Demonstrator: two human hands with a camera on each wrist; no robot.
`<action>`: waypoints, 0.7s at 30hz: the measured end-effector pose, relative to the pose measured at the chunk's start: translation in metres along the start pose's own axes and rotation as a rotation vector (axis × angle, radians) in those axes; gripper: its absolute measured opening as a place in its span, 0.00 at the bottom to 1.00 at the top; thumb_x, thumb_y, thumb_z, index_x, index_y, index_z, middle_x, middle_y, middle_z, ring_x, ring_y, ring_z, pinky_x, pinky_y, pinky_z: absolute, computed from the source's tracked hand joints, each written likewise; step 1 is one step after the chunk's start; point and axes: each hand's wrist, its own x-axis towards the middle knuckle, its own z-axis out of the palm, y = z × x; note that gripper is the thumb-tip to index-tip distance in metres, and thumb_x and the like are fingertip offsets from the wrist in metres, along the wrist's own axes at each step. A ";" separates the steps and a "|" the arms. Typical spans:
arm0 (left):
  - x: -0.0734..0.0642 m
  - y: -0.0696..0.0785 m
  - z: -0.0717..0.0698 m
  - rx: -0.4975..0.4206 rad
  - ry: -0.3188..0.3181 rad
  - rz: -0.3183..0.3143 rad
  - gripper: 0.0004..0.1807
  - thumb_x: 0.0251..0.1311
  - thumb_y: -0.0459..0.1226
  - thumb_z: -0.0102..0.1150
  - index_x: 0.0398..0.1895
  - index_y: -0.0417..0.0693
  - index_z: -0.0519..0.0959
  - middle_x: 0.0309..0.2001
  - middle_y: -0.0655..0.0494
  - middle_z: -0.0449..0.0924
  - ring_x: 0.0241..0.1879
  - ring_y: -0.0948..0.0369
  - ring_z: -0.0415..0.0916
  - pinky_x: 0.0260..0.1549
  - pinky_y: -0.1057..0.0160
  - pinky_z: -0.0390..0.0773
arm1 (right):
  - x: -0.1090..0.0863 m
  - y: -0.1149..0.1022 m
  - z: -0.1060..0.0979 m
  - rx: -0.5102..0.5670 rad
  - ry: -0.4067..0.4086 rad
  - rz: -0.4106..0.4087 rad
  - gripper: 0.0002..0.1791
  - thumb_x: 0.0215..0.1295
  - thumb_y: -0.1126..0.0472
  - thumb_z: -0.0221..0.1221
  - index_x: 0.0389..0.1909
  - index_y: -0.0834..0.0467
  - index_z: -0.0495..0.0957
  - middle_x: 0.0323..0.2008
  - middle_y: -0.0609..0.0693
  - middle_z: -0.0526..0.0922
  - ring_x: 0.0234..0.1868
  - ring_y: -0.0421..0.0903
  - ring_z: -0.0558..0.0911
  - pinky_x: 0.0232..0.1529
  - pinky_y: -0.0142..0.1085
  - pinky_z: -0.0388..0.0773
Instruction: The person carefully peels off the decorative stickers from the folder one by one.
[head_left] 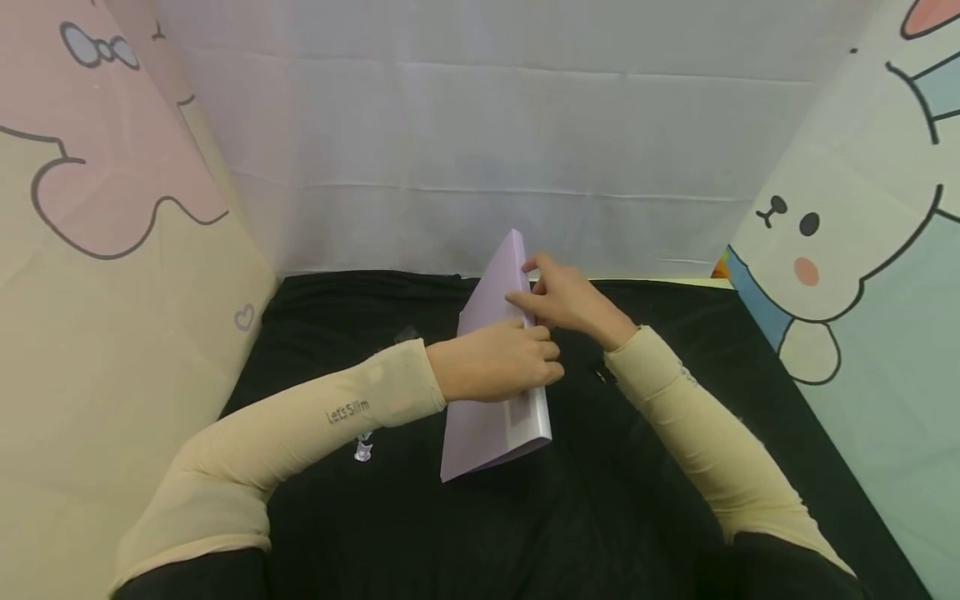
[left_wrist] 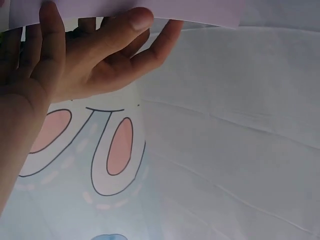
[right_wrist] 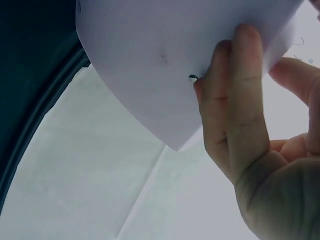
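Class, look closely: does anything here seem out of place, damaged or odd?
A small shiny piece stands out most: it lies on the black cloth, apart from the lilac folder being held. It's too small to identify.

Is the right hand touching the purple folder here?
Touching: in the right wrist view, the right hand has fingers laid against the purple folder's face.

"Surface?"
"Black cloth [head_left: 375, 525], plain, uneven back edge."
"On it?"
"Small silvery piece [head_left: 363, 452], left of centre. Tiny dark bit [head_left: 602, 377] with a glint, right. Faint greyish piece [head_left: 407, 334] farther back, too unclear to name."
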 end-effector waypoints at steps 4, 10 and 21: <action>-0.002 -0.004 0.000 -0.006 0.003 0.006 0.15 0.60 0.35 0.67 0.50 0.55 0.82 0.48 0.59 0.81 0.49 0.59 0.72 0.39 0.63 0.76 | -0.009 0.011 0.001 0.093 0.018 -0.035 0.27 0.75 0.49 0.55 0.64 0.63 0.66 0.36 0.58 0.83 0.28 0.49 0.84 0.31 0.42 0.82; -0.009 -0.014 -0.002 -0.072 0.056 0.007 0.11 0.58 0.32 0.68 0.43 0.51 0.81 0.43 0.59 0.81 0.45 0.59 0.74 0.43 0.65 0.75 | -0.032 0.034 0.008 0.261 -0.007 -0.018 0.23 0.79 0.48 0.48 0.60 0.62 0.71 0.39 0.57 0.81 0.31 0.52 0.84 0.31 0.45 0.84; -0.028 -0.039 -0.005 -0.216 0.227 -0.084 0.09 0.56 0.29 0.68 0.38 0.48 0.81 0.41 0.57 0.81 0.47 0.55 0.76 0.50 0.63 0.75 | -0.064 0.084 0.066 0.494 -0.150 0.091 0.21 0.78 0.52 0.51 0.54 0.68 0.74 0.40 0.66 0.81 0.32 0.58 0.85 0.34 0.53 0.84</action>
